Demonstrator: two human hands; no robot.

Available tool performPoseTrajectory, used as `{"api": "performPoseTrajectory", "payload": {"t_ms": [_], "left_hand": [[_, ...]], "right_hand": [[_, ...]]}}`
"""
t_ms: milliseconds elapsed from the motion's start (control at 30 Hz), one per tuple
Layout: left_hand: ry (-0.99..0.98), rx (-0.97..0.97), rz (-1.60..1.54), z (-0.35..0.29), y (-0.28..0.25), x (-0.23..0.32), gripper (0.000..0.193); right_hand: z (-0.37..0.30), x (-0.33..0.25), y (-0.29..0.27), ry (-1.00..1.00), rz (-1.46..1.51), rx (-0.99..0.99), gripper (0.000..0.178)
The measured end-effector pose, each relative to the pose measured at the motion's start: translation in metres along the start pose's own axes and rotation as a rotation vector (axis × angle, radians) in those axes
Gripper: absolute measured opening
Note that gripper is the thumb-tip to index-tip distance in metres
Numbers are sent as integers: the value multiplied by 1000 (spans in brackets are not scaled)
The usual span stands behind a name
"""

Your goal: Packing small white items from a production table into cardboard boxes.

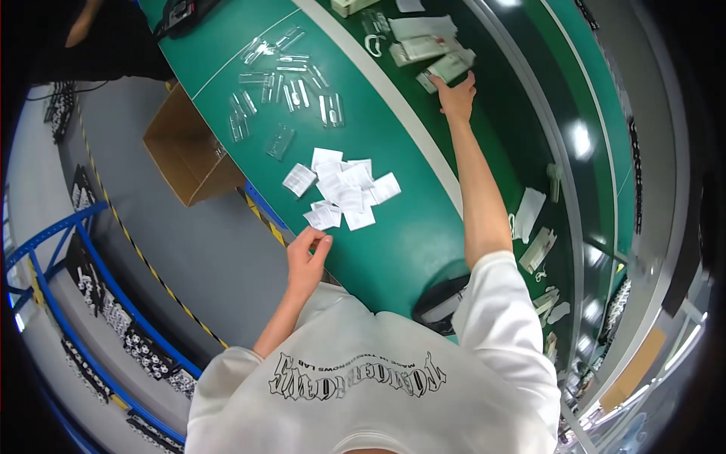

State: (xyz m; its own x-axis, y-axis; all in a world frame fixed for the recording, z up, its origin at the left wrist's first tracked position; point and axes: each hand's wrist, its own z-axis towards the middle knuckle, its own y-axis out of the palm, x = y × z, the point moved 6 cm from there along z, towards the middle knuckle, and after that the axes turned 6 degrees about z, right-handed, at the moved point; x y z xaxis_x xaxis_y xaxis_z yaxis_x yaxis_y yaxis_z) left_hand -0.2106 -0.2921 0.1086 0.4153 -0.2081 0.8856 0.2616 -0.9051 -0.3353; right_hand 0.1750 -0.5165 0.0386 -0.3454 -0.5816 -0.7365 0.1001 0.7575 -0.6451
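At the far right, my right hand (456, 97) reaches over the dark green conveyor belt (505, 113). Its thumb and fingers grip a small pale box (448, 69), which lies against other pale packages (418, 48). Down at the near table edge is my left hand (306, 261), fingers curled in and thumb close to them. Whether anything is between those fingers is hidden. Just beyond it spreads a loose pile of folded white leaflets (348, 185) on the green table (393, 250). Clear plastic trays (296, 92) lie scattered farther back.
An open cardboard box (178, 144) stands left of the table. A black object (442, 301) lies by my right side. More packages (537, 250) sit along the belt nearer me. A blue-framed rack (113, 303) is at the left, and another person's arm (83, 23) shows top left.
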Motion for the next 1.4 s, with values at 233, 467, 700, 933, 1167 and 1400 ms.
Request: {"api": "performPoseTrajectory", "payload": {"t_ms": [233, 467, 700, 933, 1167, 1400], "left_hand": [[-251, 94, -138, 11, -56, -55, 13], [-282, 79, -163, 48, -69, -69, 10], [228, 153, 359, 137, -54, -5, 27], [520, 11, 752, 273, 30, 74, 63], [781, -11, 445, 250, 110, 155, 53], [741, -63, 499, 237, 205, 140, 51]], "right_hand": [[6, 3, -17, 194, -84, 355, 85], [-97, -45, -96, -607, 170, 352, 67], [-99, -19, -126, -579, 181, 246, 72], [-19, 120, -109, 26, -188, 200, 82], [9, 129, -147, -4, -328, 417, 83], [34, 80, -134, -334, -244, 140, 70]]}}
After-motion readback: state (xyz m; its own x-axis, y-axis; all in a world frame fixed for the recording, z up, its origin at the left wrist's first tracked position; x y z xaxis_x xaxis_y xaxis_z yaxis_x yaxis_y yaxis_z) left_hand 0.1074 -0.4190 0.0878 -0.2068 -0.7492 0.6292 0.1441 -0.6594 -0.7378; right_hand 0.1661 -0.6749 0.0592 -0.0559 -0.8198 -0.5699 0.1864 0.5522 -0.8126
